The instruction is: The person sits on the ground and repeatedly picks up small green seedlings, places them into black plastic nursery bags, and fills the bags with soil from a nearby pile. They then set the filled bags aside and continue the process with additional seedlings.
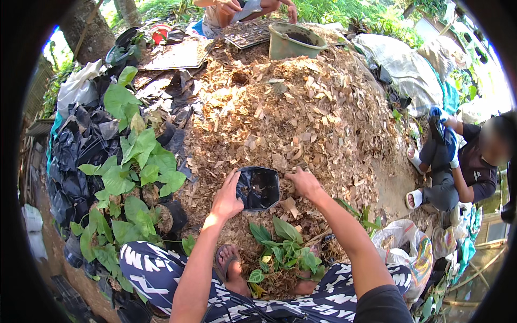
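Note:
A black plastic grow bag (pixel 258 188) stands mouth up on a mound of wood chips (pixel 315 121), with a little dark material inside. My left hand (pixel 230 198) grips its left rim, thumb at the near side. Just right of the bag, my right hand (pixel 305 183) has its fingers down among the chips; whether they are closed on any is hidden. Between my feet sits a clump of leafy green seedlings (pixel 286 246) with brown, fibrous root matter (pixel 276 280) around the base.
Potted vines (pixel 137 173) and black plastic bags (pixel 76 145) line the left. A green bucket (pixel 295 42) and a white board (pixel 175 54) lie at the far side. A gloved co-worker (pixel 464 161) sits at right, another person (pixel 230 16) at the back. A woven sack (pixel 404 246) stands near my right knee.

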`<act>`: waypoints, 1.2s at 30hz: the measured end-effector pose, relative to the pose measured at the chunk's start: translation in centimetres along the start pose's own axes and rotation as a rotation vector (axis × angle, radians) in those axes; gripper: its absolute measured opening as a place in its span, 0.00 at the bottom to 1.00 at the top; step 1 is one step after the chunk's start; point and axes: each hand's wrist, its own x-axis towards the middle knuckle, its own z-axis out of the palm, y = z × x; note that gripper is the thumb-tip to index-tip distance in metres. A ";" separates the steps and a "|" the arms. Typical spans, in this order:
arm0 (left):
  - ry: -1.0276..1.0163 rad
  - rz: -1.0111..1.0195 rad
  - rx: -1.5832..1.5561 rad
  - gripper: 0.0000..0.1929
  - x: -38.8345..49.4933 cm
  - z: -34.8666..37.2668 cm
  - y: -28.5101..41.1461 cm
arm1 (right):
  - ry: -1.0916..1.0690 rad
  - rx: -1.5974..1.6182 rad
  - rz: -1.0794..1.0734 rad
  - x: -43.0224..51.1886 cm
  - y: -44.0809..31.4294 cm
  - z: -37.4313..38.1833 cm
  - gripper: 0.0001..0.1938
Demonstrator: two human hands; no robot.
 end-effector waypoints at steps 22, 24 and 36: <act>0.044 -0.055 -0.323 0.42 1.4 1.2 -0.4 | -0.422 1.145 -0.150 1.0 -8.3 -8.8 0.45; 0.030 -0.033 -0.297 0.43 1.3 1.1 -0.5 | -0.322 0.913 -0.206 2.1 -9.4 -7.7 0.45; 0.022 -0.052 -0.216 0.42 1.3 1.6 -1.7 | 0.043 0.210 -0.246 0.6 -13.1 -1.0 0.16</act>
